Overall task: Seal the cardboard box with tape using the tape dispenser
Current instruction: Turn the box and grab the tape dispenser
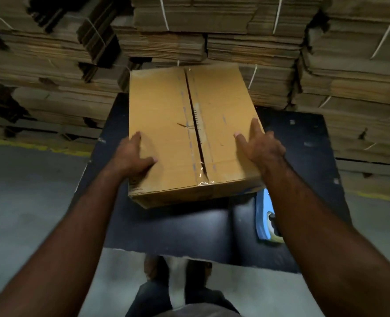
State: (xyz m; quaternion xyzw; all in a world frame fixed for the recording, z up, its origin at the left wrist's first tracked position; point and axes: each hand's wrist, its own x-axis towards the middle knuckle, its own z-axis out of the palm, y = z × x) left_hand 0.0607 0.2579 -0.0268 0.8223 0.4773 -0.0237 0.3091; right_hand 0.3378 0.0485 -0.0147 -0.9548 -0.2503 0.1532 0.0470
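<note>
A brown cardboard box (166, 124) sits on a dark table (189, 229), flaps closed, with clear tape running along its centre seam and folded over the near edge. My left hand (133, 156) grips the box's near left corner, thumb on top. My right hand (258, 145) lies on the near right part of the top, fingers spread over the right edge. A blue tape dispenser (263, 216) lies on the table under my right forearm, partly hidden by it and by the box.
Tall stacks of flattened, strapped cardboard (235, 30) rise right behind the table and on both sides. Grey concrete floor (29, 191) with a yellow line lies to the left. My legs and shoes (178, 282) stand at the table's near edge.
</note>
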